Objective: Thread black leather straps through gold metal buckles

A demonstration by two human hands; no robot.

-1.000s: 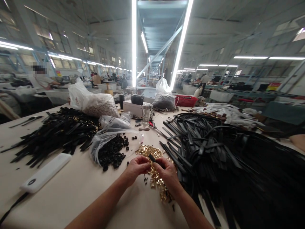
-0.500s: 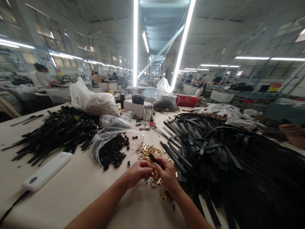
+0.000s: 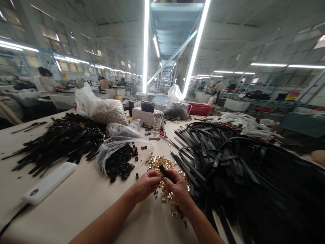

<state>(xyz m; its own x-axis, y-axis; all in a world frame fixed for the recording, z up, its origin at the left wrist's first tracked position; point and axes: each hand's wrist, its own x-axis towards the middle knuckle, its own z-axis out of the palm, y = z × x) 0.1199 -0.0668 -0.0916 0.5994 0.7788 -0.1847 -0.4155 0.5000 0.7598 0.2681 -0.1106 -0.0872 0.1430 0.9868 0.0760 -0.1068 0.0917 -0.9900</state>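
My right hand (image 3: 177,189) is closed on a black strap (image 3: 164,171), whose end sticks up past the fingers. Close beside it, my left hand (image 3: 147,184) has thumb and fingers pinched together; what lies between them is too small to make out. Both hands are over a pile of gold buckles (image 3: 159,162) on the pale table (image 3: 101,210). Small black loops (image 3: 120,166) spill from a clear plastic bag (image 3: 101,154) to the left. A large heap of black straps (image 3: 218,159) lies close on the right.
More black straps (image 3: 63,139) with gold parts lie at the left, near a white device (image 3: 49,183) with a cable. Behind stand a glass jar (image 3: 156,122), filled plastic bags (image 3: 108,110) and a red basket (image 3: 199,108). A person's arm (image 3: 318,157) shows at the right edge.
My hands have barely moved, still close together over the buckles. At the right edge, the other person's hand has moved down and right, mostly out of view.
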